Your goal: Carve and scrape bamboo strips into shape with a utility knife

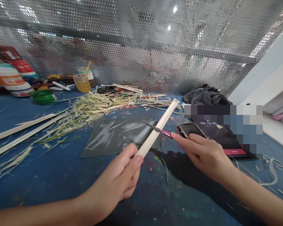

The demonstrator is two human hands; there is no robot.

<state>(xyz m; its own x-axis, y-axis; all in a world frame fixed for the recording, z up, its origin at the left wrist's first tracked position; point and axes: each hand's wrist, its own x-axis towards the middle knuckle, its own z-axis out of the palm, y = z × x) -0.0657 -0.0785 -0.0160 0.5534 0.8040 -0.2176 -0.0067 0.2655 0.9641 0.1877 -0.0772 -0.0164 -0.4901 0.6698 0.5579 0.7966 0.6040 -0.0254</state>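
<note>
In the head view my left hand (124,174) is closed around the lower end of a pale bamboo strip (164,121), which slants up and away to the right. My right hand (200,155) grips a small knife (165,133) by its pink handle, index finger stretched along it. The knife's dark blade lies across the strip, pointing left. Beneath the strip is a dark grey sheet (103,138) marked with whitish streaks. My right fingers partly cover a phone (192,129) on the table behind them.
Thin green and pale shavings (96,102) are heaped behind the sheet. More split strips (25,135) lie left. Paint tubs (10,81), a green container (42,97) and a cup of yellowish liquid (82,83) stand back left. A dark cloth (206,94) and a tablet (220,139) are right.
</note>
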